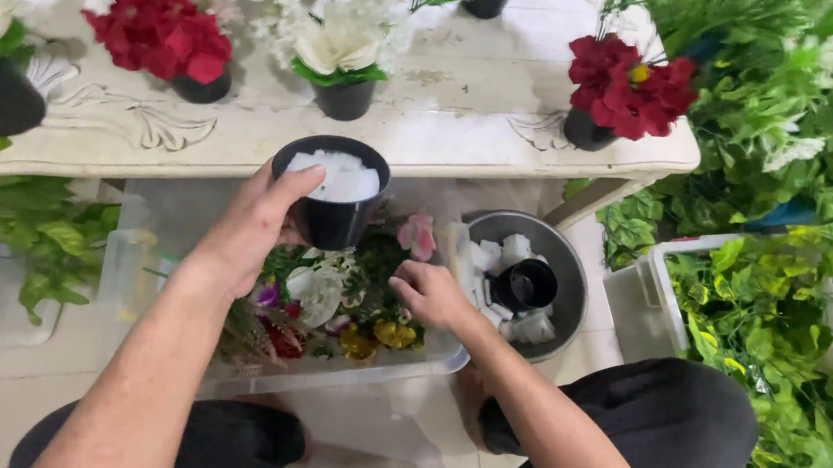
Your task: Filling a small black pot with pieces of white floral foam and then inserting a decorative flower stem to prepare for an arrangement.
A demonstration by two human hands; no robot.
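My left hand (259,220) grips a small black pot (332,194) filled with white foam, held above a clear plastic bin (426,357) of mixed artificial flowers (330,302). My right hand (428,293) hovers over the bin's right side with its fingers curled; I cannot see anything in it. Just right of that hand stands a grey metal bowl (564,267) holding white foam chunks and an empty black pot (526,284).
A white carved table (446,126) carries potted red flowers (163,31), white flowers (344,52) and another red bunch (625,87). A white crate (644,294) of green leaves stands at right. Foliage lies at left. My knees are at the bottom.
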